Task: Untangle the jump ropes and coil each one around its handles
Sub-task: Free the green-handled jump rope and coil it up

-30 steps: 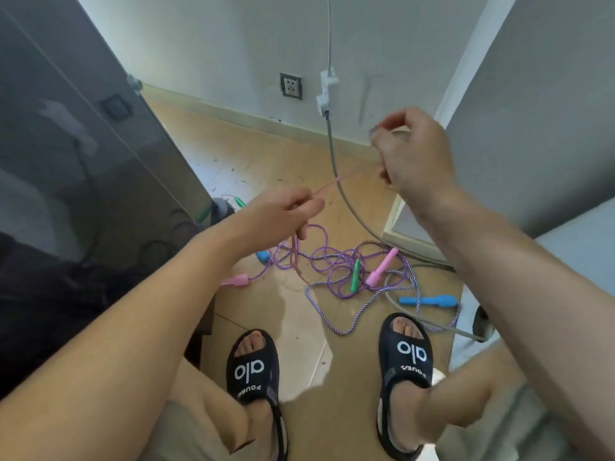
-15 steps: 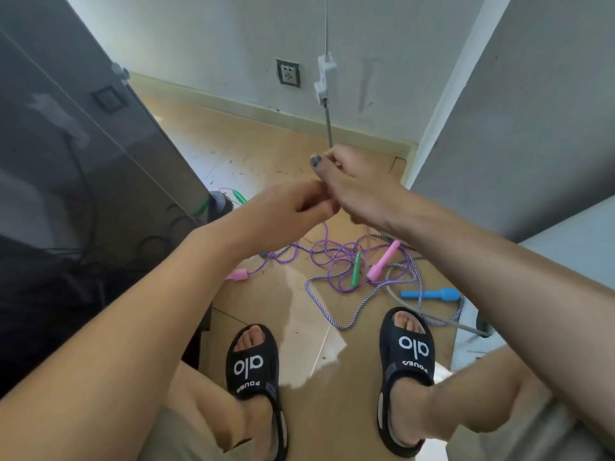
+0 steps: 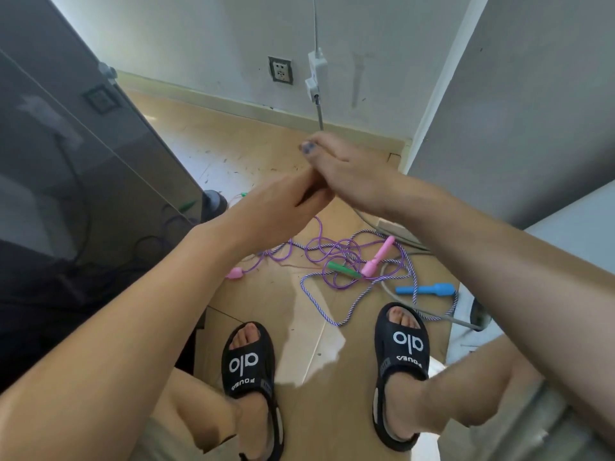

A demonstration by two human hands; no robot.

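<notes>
My left hand (image 3: 283,207) and my right hand (image 3: 349,174) meet above the floor, fingers curled and pressed together over a thin jump rope; the grip itself is hidden. A purple strand (image 3: 315,224) rises from the floor tangle to just under them. Below lie the purple rope (image 3: 324,257), a blue-and-white striped rope (image 3: 319,302), a pink handle (image 3: 379,254), a second pink handle (image 3: 234,272), a green handle (image 3: 342,269) and a blue handle (image 3: 426,289). Another green handle (image 3: 244,194) peeks out at the left.
A grey cable (image 3: 319,111) hangs from a white plug on the back wall and runs on across the floor behind the tangle. A dark glossy cabinet (image 3: 83,161) stands left, a grey panel (image 3: 515,111) right. My sandalled feet (image 3: 249,361) (image 3: 402,344) stand just before the ropes.
One second ago my hands were apart with a thin pink rope stretched between them. The right hand came down and left to meet the left hand.
</notes>
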